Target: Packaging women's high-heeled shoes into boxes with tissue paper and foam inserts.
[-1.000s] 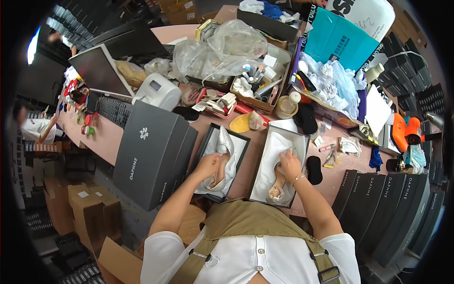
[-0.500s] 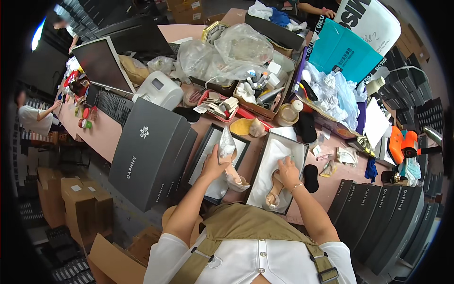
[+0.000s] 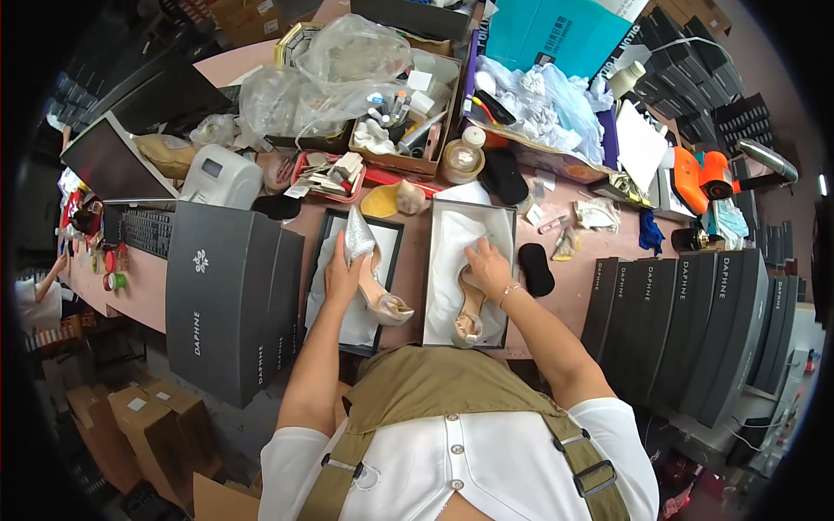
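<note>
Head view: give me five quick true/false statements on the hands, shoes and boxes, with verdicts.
1. The left hand holds a high-heeled shoe lifted above the left tray. True.
2. The right hand rests on a black shoe. False: the second shoe is beige and lies in the white-lined box.
3. Both open boxes are lined with white paper. True.
4. The big closed grey box stands on the person's right. False: it is on the left, beside the left tray.
5. The right wrist is bare. False: it wears a thin bracelet.
</note>
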{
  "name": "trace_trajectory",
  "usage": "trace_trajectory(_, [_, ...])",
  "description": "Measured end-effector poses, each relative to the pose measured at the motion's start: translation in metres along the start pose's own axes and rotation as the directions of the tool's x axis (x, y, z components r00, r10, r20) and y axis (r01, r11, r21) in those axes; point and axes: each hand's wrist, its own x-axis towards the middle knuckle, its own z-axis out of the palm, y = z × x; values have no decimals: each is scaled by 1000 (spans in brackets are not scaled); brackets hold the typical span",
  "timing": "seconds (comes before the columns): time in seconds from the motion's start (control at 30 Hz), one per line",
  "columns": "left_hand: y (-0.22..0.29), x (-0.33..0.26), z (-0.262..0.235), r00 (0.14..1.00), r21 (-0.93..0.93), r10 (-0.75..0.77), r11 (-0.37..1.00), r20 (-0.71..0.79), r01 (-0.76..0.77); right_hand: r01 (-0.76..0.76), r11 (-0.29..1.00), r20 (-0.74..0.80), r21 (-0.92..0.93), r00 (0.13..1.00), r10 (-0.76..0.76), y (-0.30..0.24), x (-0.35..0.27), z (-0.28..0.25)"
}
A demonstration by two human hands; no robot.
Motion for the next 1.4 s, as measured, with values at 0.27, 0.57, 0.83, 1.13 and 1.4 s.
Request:
trace_trajectory(0.27, [6,-60,-38,800,510,432,617,417,-599,399,915,53,-56,917,-396,-16,-69,-3])
trace_trajectory(0.57, [86,-30,-69,656,198,689,628,309,-752,181,812,-74,555,983,-169,-22,-65,-103])
trace_trajectory(0.83, [198,-97,-68,751,-772,290,471,593,428,-141,-120,110,983,966,-236,-45,-69,-154])
trace_trajectory(1.13, [178,-104,-38,714,-739,192,219,673,637,-280,-376,247,883,960,-135,-54,-70,-103])
trace_trajectory(1.4, [173,-67,-18,665,-674,117,196,738,713,-376,-486,321,789,927,-195,-32,-44,-93])
